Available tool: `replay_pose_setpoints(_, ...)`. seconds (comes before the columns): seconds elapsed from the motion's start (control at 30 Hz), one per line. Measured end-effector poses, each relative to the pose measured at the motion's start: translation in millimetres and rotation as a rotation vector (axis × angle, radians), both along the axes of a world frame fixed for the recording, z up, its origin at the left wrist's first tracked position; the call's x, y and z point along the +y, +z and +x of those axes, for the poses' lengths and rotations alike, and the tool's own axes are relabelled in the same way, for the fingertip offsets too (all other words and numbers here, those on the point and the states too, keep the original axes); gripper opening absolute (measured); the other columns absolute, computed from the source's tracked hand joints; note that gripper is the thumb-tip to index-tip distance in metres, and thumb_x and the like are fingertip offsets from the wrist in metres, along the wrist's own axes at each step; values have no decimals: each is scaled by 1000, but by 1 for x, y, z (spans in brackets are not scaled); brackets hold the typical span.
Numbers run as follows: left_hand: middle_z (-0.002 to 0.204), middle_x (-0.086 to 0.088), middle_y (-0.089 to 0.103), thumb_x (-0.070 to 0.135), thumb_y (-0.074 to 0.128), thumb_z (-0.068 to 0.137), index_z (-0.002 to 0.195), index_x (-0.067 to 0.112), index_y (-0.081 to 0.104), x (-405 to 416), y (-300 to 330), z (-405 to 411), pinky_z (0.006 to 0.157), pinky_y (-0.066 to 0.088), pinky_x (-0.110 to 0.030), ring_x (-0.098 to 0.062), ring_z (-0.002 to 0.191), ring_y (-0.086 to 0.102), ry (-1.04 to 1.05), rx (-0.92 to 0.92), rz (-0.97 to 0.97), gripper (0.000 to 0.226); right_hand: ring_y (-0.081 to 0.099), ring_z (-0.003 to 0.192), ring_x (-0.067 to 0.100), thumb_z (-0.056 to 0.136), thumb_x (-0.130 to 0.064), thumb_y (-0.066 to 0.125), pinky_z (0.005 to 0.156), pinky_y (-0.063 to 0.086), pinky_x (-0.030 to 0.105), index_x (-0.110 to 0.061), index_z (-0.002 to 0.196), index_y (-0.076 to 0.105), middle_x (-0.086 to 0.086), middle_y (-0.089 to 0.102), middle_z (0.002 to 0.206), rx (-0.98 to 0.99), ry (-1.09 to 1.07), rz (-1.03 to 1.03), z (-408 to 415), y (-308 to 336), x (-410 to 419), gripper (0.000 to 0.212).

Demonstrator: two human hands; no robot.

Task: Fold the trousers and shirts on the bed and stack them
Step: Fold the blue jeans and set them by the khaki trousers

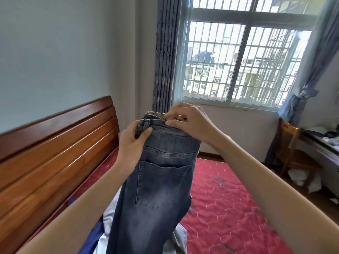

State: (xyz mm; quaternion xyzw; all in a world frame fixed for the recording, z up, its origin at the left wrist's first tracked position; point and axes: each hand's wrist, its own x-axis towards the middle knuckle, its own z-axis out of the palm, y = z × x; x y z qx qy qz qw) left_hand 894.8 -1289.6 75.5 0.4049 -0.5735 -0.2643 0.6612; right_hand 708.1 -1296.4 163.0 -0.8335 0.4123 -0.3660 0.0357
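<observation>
I see both hands gripping the jeans (157, 180) at the waistband: left hand (133, 142) curled round one end, right hand (190, 120) pinching the other. The jeans hang above the red bed (229, 198) and a pale shirt (108, 217).

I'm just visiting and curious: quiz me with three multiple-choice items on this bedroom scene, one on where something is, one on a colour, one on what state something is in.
1. Where do the hands grip the jeans?
A. at the waistband
B. at the leg hems
C. at the knees

2. What colour is the quilted bed cover?
A. green
B. red
C. white

3. What state are the jeans in?
A. folded flat on a stack
B. held up, hanging down
C. spread out on the floor

Answers:
1 A: the left hand and right hand both pinch the waistband at the top.
2 B: the cover shows red with pale stitched lines.
3 B: the jeans hang from both hands above the bed, back pocket facing the camera.
</observation>
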Motion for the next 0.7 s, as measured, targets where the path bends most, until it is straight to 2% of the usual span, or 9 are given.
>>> replay_pose_setpoints(0.07,95,15,71,23,63,92,99,35,66,-1,-5,2,76,50,-19,-1,88,64,7,9,2,14,57,85,-6,77,-38,78,78,40,9,-24,90,74,-19,59,98,88,36,44,0,0,-4,19)
replay_pose_setpoints(0.17,95,15,70,22,63,92,99,32,66,-4,-7,4,76,48,-20,-1,87,63,27,36,-3,13,52,88,2,70,-49,80,80,43,21,-26,88,70,-14,55,100,176,-5,19,8,-5,-8,30)
replay_pose_setpoints(0.27,92,22,69,20,64,92,100,36,59,-5,-3,3,73,50,-17,2,86,65,41,94,-23,19,52,82,5,65,-51,82,71,40,26,-27,81,66,-17,54,91,100,-115,-87,17,-10,-8,32)
replay_pose_setpoints(0.33,88,28,69,16,64,91,108,31,51,-4,0,3,66,51,-11,5,83,66,12,163,-35,25,53,81,7,65,-50,82,69,37,27,-28,87,68,-18,54,89,77,-126,-123,21,-13,-7,34)
replay_pose_setpoints(0.43,85,23,71,14,64,91,110,31,45,-4,3,4,62,50,-10,3,80,67,-23,194,-43,32,55,89,11,70,-48,80,77,42,30,-25,105,71,-10,59,98,97,-73,-86,24,-16,-9,44)
replay_pose_setpoints(0.6,89,31,68,19,68,89,105,43,48,-4,6,5,68,53,-13,3,88,66,-45,90,-53,35,56,87,17,77,-39,77,81,47,39,-13,94,74,-4,57,94,100,-67,-56,31,-14,-11,31)
replay_pose_setpoints(0.7,91,31,67,26,68,88,105,43,51,-6,12,13,70,52,-12,5,89,64,-126,4,-22,30,53,84,10,78,-30,78,84,47,38,-16,94,74,-11,53,90,-31,-104,-77,28,-3,-12,21)
